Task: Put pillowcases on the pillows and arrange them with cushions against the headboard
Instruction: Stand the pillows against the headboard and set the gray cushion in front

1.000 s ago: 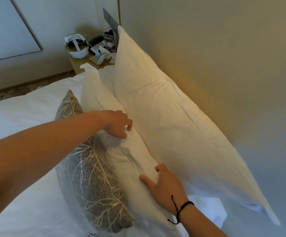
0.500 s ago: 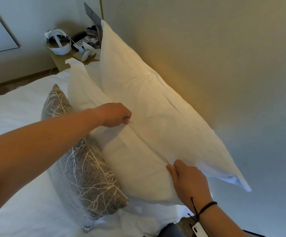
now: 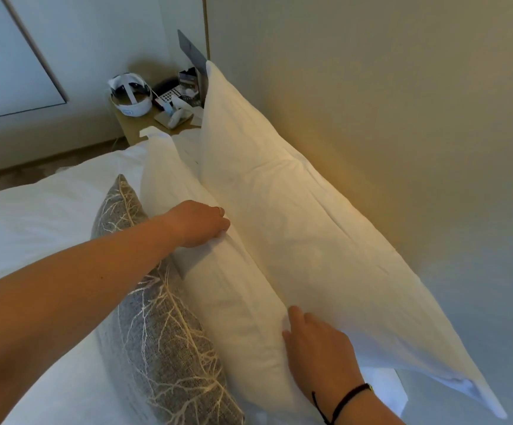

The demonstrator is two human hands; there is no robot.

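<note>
White front pillow (image 3: 233, 302) propped between grey cushion (image 3: 163, 317) on the left and back pillow (image 3: 295, 240) leaning on headboard (image 3: 402, 118). Left hand (image 3: 200, 223) pinching its top edge; right hand (image 3: 319, 348) resting flat, fingers relaxed, at near end. Best seated upright by even two-handed pressure toward headboard.

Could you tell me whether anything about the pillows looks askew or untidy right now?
Yes. The back pillow leans slanted along the headboard, its near corner hanging past the mattress edge. The front pillow, held by the left hand and right hand, has a floppy, unfilled far corner.
</note>
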